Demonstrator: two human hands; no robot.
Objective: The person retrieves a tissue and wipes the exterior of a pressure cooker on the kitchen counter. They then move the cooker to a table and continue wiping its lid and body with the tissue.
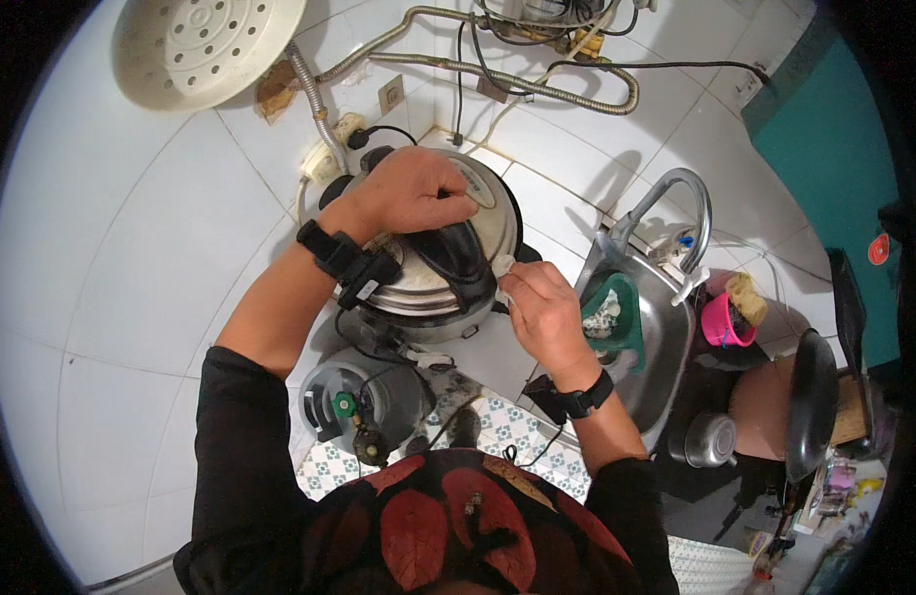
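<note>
A round metal-lidded electric cooker (495,186) with a black handle (450,256) stands on the white tiled counter in the corner. My left hand (420,190) lies over its lid with curled fingers, at the upper end of the handle; whether it grips the handle is hidden. At the cooker's right side, my right hand (539,309) pinches a crumpled white cloth or tissue (504,266) against or close to the rim. Both wrists wear black straps with small devices. A black cable hangs at the cooker's front.
Right of the cooker is a steel sink (662,316) with a curved faucet (703,201) and a green strainer basket (632,297). Beyond it stand a pink cup (718,320) and a wok (811,405). A gas cylinder (406,401) stands below; a perforated tray (227,67) hangs upper left.
</note>
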